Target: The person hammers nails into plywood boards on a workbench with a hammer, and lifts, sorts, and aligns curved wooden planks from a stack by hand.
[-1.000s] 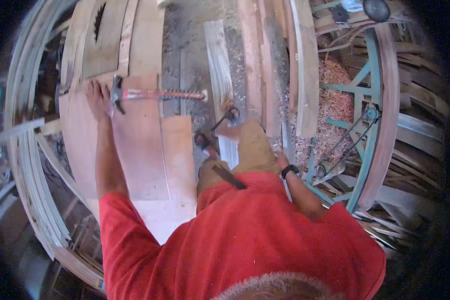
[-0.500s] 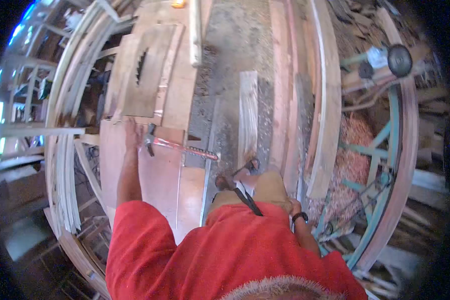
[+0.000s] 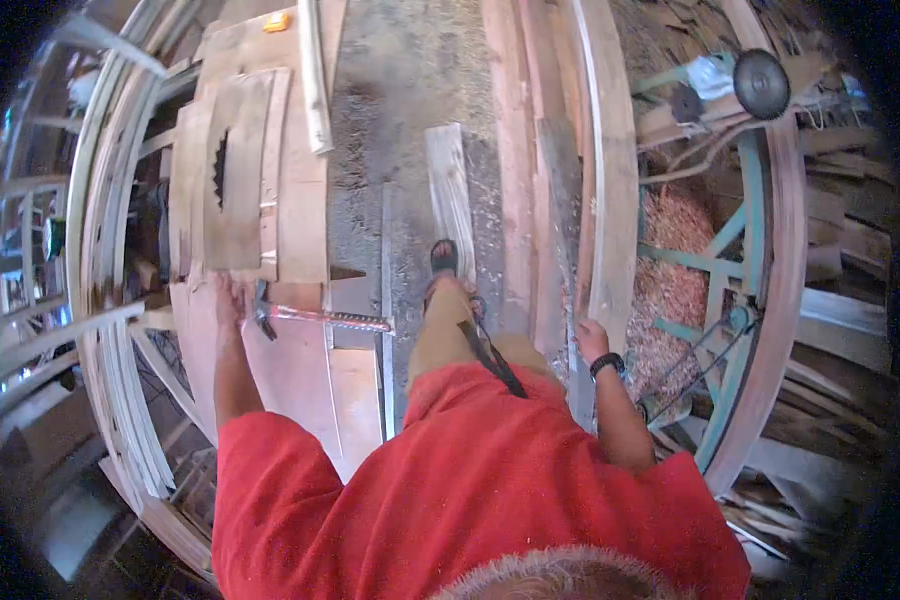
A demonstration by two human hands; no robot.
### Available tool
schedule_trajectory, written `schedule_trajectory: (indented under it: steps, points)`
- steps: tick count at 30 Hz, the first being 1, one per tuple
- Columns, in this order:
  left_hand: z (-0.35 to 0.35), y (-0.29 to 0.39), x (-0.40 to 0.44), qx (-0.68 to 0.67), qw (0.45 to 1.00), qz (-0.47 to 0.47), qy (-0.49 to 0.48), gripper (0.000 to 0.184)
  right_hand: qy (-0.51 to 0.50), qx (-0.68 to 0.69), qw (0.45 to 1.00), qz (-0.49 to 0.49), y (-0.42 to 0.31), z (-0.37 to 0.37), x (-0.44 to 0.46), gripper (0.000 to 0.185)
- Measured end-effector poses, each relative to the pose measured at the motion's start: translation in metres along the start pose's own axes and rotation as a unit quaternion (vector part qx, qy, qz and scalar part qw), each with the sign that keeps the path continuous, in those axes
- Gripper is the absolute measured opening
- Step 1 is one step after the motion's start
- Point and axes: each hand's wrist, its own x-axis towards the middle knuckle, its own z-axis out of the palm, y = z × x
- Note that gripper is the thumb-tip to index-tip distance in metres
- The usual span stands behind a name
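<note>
My left hand (image 3: pixel 230 300) lies on the pinkish wooden bench top (image 3: pixel 255 370), fingers stretched toward the edge of a brown board (image 3: pixel 235 235). Just right of it, apart from the fingers, rests a hammer (image 3: pixel 330 319) with a dark head and a red-and-black handle. A toothed circular saw blade (image 3: pixel 220 170) sticks up through a slot in the board. My right hand (image 3: pixel 592 342), with a dark band at the wrist, hangs beside a long plank (image 3: pixel 610 230). Its fingers are loosely bent and nothing shows in them; whether they touch the plank I cannot tell.
An orange-yellow object (image 3: pixel 276 21) and a pale wooden bar (image 3: pixel 315 85) lie farther up the bench. On the floor is a loose board (image 3: pixel 450 180) near my foot. To the right stand a green frame (image 3: pixel 745 240), a dark wheel (image 3: pixel 761 84) and wood shavings (image 3: pixel 675 270).
My view has shifted right, so the bench and hammer sit farther left. One foot has come forward beside the floor board. My right hand has moved forward from beside my leg.
</note>
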Motion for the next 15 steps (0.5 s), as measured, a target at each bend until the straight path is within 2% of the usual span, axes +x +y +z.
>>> schedule_trajectory:
  steps: [1, 3, 4, 5, 6, 7, 9, 10, 11, 12, 13, 14, 15]
  points:
    - [0.0, 0.005, 0.001, -0.237, 0.971, -0.039, 0.011, 0.063, 0.006, 0.0, 1.0, 0.006, 0.001, 0.002, 0.006, 0.022]
    - [-0.001, 0.009, -0.006, -0.461, 0.884, -0.08, 0.013, 0.059, -0.034, -0.036, 0.998, 0.026, 0.002, 0.008, 0.013, 0.022]
    - [-0.003, 0.006, -0.011, -0.265, 0.963, -0.04, 0.008, 0.062, -0.033, -0.037, 0.998, 0.033, -0.014, 0.004, 0.01, 0.022]
    - [-0.006, 0.007, -0.004, -0.059, 0.998, 0.003, 0.01, 0.064, -0.068, -0.085, 0.992, 0.062, -0.045, -0.003, 0.014, 0.021]
    - [-0.011, 0.016, -0.001, -0.059, 0.998, 0.003, 0.006, 0.064, -0.105, -0.133, 0.981, 0.095, -0.067, -0.009, 0.017, 0.021]
    - [-0.012, 0.024, -0.008, -0.334, 0.94, -0.055, 0.029, 0.065, -0.11, -0.136, 0.979, 0.106, -0.057, -0.009, 0.018, 0.021]
    - [-0.018, 0.034, -0.01, -0.581, 0.804, -0.117, 0.055, 0.067, -0.062, -0.038, 0.992, 0.104, -0.049, -0.008, 0.04, 0.019]
    - [-0.015, 0.025, -0.011, -0.383, 0.921, -0.055, 0.044, 0.066, -0.064, -0.039, 0.991, 0.109, -0.051, -0.016, 0.048, 0.019]
    - [-0.013, 0.017, -0.009, -0.164, 0.986, 0.015, 0.032, 0.065, -0.069, -0.054, 0.994, 0.063, -0.055, -0.022, 0.059, 0.02]
    - [-0.031, 0.024, -0.009, -0.097, 0.995, -0.012, -0.025, 0.063, -0.068, -0.068, 0.995, 0.016, -0.061, -0.028, 0.072, 0.02]
    - [-0.045, 0.036, -0.008, -0.033, 0.996, -0.03, -0.08, 0.062, -0.052, -0.064, 0.996, 0.021, -0.072, -0.035, 0.082, 0.02]
    - [-0.038, 0.032, -0.004, -0.031, 0.996, -0.059, -0.066, 0.06, -0.06, -0.031, 0.997, 0.047, -0.088, -0.041, 0.091, 0.02]
    - [-0.055, 0.054, -0.003, -0.026, 0.99, -0.094, -0.103, 0.061, -0.065, 0.004, 0.995, 0.073, -0.104, -0.049, 0.093, 0.02]
